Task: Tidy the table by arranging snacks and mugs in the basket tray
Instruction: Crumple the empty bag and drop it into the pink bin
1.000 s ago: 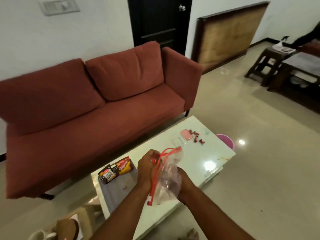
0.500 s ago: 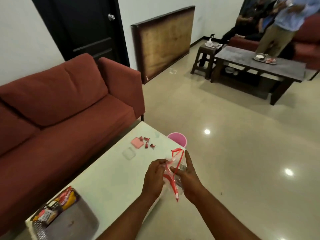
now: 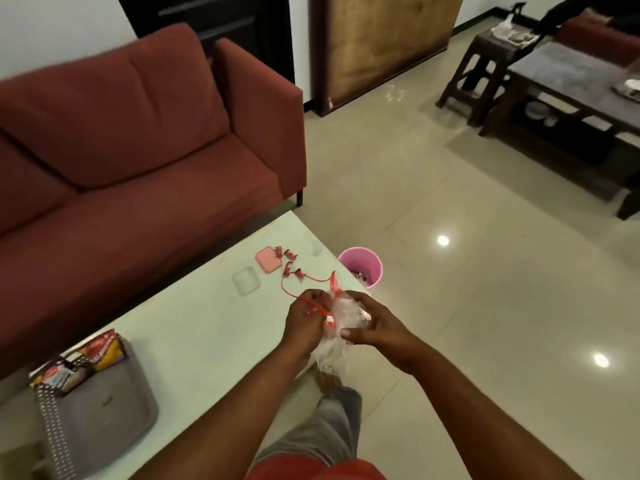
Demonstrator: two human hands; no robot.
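Crumpled smaller, plastic bag (image 3: 341,317) sits bunched between both hands' fingers (image 3: 349,332), pinched over table (image 3: 194,327) edge.

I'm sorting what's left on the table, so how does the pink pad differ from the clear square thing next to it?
The pink pad is opaque and solid pink; the clear square is see-through and faint against the table. Small red wrapped pieces sit beside the pad, not the square. Both lie flat, untouched.

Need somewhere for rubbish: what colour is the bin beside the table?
Pink bin, seen in the head view.
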